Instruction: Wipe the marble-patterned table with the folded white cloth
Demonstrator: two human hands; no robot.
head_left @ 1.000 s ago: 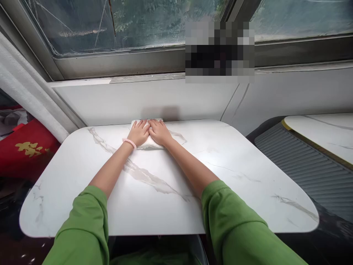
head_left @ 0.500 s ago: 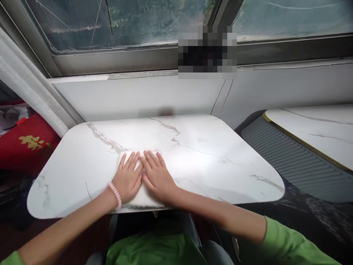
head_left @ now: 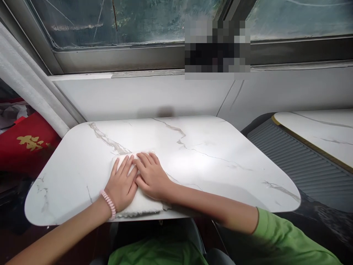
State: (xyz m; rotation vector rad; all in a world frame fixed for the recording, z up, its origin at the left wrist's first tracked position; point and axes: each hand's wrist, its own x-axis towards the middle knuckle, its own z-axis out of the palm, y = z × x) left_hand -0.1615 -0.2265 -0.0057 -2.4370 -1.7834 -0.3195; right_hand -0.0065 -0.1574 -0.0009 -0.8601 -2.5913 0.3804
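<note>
A folded white cloth (head_left: pixel 142 204) lies near the front edge of a white marble-patterned table (head_left: pixel 209 162). My left hand (head_left: pixel 121 184) rests flat on the cloth with its fingers stretched out; a pink bead bracelet (head_left: pixel 108 203) circles that wrist. My right hand (head_left: pixel 150 176) lies flat beside it on the same cloth, fingers extended, the two hands touching. Both press down on the cloth. Green sleeves cover my upper arms.
A white wall panel (head_left: pixel 143 97) and a window frame (head_left: pixel 118 59) rise behind the table. A red fabric with gold print (head_left: pixel 27 143) lies at the left. A grey ribbed surface (head_left: pixel 298 162) and a second marble table (head_left: pixel 322 129) stand at the right.
One second ago both hands pressed the cloth at the table's far edge; they have slid it toward me to the front edge. In the last half second it shifted slightly left.
</note>
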